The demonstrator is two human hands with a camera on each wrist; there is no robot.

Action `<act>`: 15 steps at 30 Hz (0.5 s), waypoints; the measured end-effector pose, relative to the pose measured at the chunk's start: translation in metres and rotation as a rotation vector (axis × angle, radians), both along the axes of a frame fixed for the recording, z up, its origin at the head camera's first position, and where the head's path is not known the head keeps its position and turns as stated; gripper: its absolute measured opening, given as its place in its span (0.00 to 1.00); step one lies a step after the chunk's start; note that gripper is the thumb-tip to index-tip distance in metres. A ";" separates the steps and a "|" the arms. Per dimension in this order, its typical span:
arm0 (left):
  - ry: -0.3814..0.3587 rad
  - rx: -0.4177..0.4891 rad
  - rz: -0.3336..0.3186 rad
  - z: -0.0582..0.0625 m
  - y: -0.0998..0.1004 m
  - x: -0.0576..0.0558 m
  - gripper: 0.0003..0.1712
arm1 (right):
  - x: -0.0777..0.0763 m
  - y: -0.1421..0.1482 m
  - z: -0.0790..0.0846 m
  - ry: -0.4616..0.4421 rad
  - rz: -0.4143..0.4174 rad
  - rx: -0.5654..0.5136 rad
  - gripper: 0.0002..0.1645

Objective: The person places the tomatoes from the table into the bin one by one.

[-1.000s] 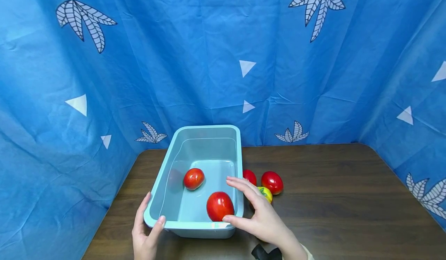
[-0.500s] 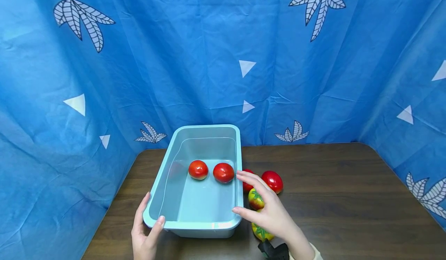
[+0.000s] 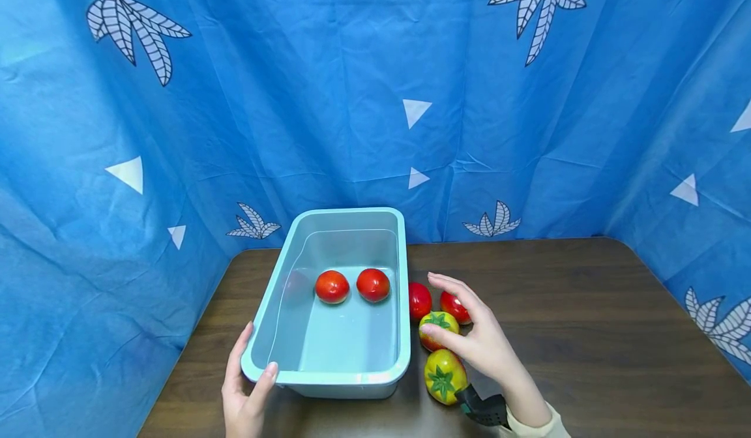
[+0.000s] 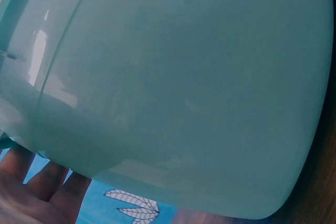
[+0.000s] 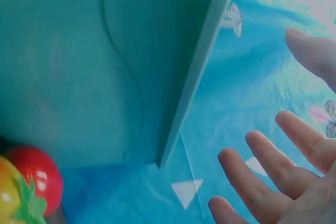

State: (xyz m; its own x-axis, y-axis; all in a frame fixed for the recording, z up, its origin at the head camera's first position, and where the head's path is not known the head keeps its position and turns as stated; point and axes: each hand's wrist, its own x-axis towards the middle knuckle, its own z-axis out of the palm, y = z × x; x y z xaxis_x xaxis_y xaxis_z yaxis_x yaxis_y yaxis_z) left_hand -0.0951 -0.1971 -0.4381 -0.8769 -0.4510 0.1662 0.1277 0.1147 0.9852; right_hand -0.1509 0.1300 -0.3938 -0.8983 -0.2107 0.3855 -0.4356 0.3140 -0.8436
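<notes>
My left hand (image 3: 243,392) grips the near left corner of a light blue plastic bin (image 3: 328,379), thumb over the rim. In the left wrist view, fingers (image 4: 65,192) show beside the bin's outer wall (image 4: 184,103). Two glossy red tomatoes (image 3: 332,287) lie inside on the bin floor. My right hand (image 3: 478,337) is spread and holds nothing, hovering over the loose tomatoes right of the bin. Its thumb overlaps a yellow-red tomato (image 3: 444,321) with a green leaf star; contact cannot be told. A second yellow-red tomato (image 3: 444,376) lies nearer me.
Two more red tomatoes, one against the bin (image 3: 419,301) and another red tomato (image 3: 454,307) partly behind my right fingers, lie on the dark wooden table (image 3: 587,321). A blue patterned cloth (image 3: 352,99) hangs around the table. A black strap (image 3: 484,408) sits at my right wrist.
My right hand has moved from above the bin's right side to the tomatoes outside it. One red tomato rolled from the bin's near right corner toward its far end. My left hand stays put.
</notes>
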 end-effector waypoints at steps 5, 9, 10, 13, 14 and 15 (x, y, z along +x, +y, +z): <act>0.016 0.000 -0.004 0.000 0.000 0.000 0.37 | -0.006 0.013 -0.003 0.013 -0.059 0.013 0.38; 0.012 -0.001 -0.004 0.001 0.000 0.000 0.37 | -0.010 0.023 -0.006 -0.001 -0.099 0.009 0.37; 0.009 -0.002 -0.004 0.001 0.000 0.000 0.37 | -0.011 0.026 -0.007 -0.006 -0.104 0.007 0.37; 0.001 -0.001 -0.003 0.001 0.000 0.000 0.37 | -0.015 0.032 -0.009 -0.023 -0.121 0.008 0.36; -0.003 -0.002 -0.002 0.001 0.000 0.000 0.37 | -0.016 0.035 -0.010 -0.030 -0.128 0.009 0.36; -0.005 -0.002 -0.003 0.002 0.000 0.000 0.37 | -0.017 0.037 -0.011 -0.036 -0.134 0.007 0.35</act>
